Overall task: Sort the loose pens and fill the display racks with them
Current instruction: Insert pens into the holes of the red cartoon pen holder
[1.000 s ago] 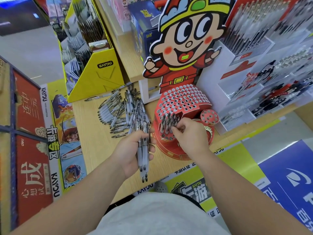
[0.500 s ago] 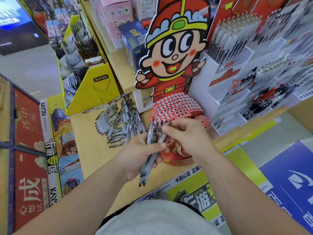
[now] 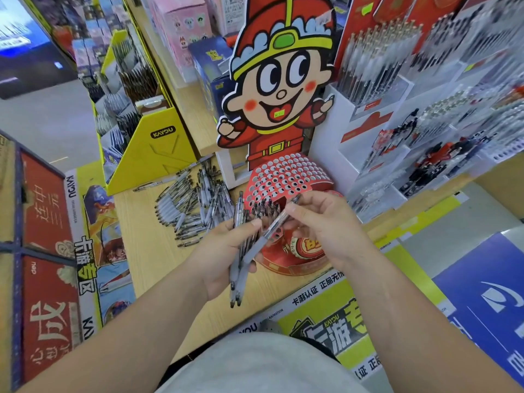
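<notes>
- Fingers of my left hand (image 3: 224, 256) are curled round a bunch of pens (image 3: 236, 279), so the next pen is close by.
- My right hand (image 3: 326, 225) pinches one pen (image 3: 276, 219) near its top end. I think that is so it can come out of the bunch alone.
- Both hands are just in front of the red rack (image 3: 283, 177). Some standing pens (image 3: 263, 207) fill its front holes, but most holes are empty.
- More loose pens (image 3: 192, 202) lie piled on the table (image 3: 136, 251), left of the rack, easy to grab.

loose pens (image 3: 190, 211): heap on counter (image 3: 141, 228) | pen bundle (image 3: 236, 279): tips down | single pen (image 3: 276, 222): slanted | red rack (image 3: 286, 177): few seated
</notes>
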A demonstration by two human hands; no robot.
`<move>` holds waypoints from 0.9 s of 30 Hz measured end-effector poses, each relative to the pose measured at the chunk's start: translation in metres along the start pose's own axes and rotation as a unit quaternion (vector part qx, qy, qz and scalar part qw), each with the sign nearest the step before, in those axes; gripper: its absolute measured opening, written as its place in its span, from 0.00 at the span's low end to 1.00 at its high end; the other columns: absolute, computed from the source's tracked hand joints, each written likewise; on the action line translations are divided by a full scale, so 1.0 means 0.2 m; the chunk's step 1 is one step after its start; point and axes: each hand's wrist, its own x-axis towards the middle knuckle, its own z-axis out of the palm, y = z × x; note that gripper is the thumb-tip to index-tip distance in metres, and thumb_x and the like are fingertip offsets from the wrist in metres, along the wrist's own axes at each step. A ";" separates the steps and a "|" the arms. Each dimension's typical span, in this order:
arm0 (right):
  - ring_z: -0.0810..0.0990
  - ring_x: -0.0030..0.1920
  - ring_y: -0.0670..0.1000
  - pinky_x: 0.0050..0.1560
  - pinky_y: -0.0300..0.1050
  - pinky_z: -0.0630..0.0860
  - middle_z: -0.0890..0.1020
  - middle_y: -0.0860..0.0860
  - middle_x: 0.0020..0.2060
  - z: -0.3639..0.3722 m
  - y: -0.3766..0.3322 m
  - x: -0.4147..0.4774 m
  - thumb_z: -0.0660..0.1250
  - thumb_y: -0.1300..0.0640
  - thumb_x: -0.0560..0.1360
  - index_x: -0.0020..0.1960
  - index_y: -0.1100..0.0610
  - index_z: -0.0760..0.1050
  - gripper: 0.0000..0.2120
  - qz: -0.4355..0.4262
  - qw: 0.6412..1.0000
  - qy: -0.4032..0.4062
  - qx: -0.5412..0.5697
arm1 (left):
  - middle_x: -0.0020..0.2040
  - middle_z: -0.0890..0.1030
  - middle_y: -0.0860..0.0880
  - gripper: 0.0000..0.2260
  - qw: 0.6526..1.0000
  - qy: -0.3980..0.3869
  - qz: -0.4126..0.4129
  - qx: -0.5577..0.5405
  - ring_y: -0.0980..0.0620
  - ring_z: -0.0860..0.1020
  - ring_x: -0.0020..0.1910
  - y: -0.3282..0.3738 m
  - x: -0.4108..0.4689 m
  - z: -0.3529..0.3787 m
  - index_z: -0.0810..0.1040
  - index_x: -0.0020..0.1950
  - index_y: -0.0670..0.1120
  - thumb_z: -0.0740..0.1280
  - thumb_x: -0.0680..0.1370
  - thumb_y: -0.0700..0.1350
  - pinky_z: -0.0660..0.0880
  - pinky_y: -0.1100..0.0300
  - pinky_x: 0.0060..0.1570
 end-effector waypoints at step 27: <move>0.80 0.38 0.41 0.45 0.47 0.79 0.80 0.40 0.34 0.00 0.22 0.15 0.75 0.56 0.74 0.44 0.53 0.81 0.03 -0.160 0.879 0.148 -0.424 | 0.40 0.81 0.43 0.12 0.991 0.098 -0.016 -0.087 0.48 0.74 0.31 -0.09 0.07 -0.23 0.80 0.62 0.39 0.62 0.81 0.36 0.72 0.56 0.28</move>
